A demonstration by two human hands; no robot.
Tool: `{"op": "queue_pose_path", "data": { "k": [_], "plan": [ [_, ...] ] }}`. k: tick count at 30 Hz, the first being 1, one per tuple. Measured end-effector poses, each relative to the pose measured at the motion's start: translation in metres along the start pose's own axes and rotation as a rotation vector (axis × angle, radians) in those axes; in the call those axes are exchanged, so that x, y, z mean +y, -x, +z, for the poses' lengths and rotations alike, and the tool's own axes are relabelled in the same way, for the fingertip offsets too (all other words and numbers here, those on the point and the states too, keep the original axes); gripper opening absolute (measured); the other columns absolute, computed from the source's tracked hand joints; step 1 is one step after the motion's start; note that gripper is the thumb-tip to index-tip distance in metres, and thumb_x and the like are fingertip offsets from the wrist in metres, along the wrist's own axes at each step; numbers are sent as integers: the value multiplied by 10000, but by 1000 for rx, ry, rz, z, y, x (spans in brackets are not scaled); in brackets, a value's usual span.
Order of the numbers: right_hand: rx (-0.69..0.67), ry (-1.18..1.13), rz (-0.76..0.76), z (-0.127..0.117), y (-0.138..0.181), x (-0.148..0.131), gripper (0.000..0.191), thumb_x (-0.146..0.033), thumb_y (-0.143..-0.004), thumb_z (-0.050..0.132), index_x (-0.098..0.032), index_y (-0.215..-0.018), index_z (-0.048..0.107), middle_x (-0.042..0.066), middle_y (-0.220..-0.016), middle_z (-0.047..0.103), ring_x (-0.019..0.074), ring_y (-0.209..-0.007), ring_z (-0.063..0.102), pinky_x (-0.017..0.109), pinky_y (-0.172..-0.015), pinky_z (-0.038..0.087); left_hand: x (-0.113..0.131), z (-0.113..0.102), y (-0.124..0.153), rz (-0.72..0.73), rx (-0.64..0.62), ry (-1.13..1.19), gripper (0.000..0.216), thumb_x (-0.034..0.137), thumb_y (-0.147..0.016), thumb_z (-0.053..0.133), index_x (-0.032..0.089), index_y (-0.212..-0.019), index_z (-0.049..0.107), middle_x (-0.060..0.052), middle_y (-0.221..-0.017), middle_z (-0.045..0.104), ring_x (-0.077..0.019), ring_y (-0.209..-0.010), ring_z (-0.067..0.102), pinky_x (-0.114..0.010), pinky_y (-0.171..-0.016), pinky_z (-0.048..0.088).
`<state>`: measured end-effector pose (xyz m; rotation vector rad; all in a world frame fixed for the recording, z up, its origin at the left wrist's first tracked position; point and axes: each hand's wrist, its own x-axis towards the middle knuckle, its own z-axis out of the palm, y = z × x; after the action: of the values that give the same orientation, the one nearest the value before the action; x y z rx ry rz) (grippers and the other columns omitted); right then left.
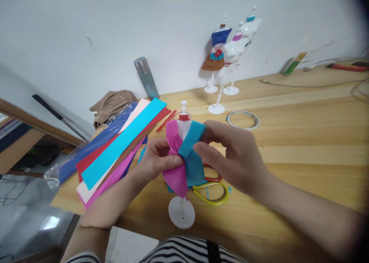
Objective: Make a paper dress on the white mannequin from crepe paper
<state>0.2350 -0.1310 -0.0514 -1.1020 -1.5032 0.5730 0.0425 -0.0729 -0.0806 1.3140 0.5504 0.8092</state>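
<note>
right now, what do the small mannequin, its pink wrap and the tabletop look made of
Small mannequin: probably plastic, smooth and evenly white where bare. Pink wrap: matt crepe paper or thin fabric; soft creases fit either. Tabletop: satin wood or laminate, showing pale grain.

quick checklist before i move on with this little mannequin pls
1. Left hand supporting the mannequin: ok, thumb over the pink piece at the waist.
2. Right hand gripping the blue piece: cannot tell, fingers at its edge.
3. Red neckband around the neck: ok.
4. Round base flat on the table: cannot tell.
5. Yellow handle well away: not ok, close beside the work.
</note>
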Motion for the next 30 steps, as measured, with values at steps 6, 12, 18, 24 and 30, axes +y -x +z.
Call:
{"op": "queue_pose_path", "data": {
  "k": [6,12,18,24,30],
  "plan": [
    [163,-161,31,-4,-4,-5,98,-315,-811,716,-224,-831,686,20,-777,733,147,-650,673,281,-577,565,1,1,2,-33,-36,-8,357,458,-680,945,179,-884,854,-81,-812,812,-200,-661,738,-277,-631,598],
    [108,-195,79,-10,-11,-8,132,-248,-787,696,-220,-659,715,-5,-611,712,134,-514,642,273,-514,544,4,7,5,-83,-51,-25,349,448,-694,937,197,-923,859,-85,-873,817,-239,-765,761,-323,-702,621],
    [79,-190,131,-14,-14,-9,164,-250,-755,681,-190,-603,696,10,-570,683,124,-519,600,252,-491,471,6,16,8,-117,-20,-3,356,453,-689,941,203,-926,854,-66,-866,811,-200,-734,733,-304,-710,611],
    [70,-157,165,-19,-15,-10,239,-315,-729,665,-180,-534,643,3,-517,605,112,-506,518,244,-471,399,14,21,11,-150,13,-106,391,510,-684,931,182,-873,834,-60,-830,795,-188,-716,687,-277,-650,558],
    [55,-107,162,-21,-17,-9,235,-327,-723,673,-170,-548,664,0,-515,602,107,-498,504,242,-459,394,17,20,12,-181,4,-138,432,529,-690,923,152,-872,819,-75,-835,780,-187,-729,681,-280,-661,559]
  ]
}}
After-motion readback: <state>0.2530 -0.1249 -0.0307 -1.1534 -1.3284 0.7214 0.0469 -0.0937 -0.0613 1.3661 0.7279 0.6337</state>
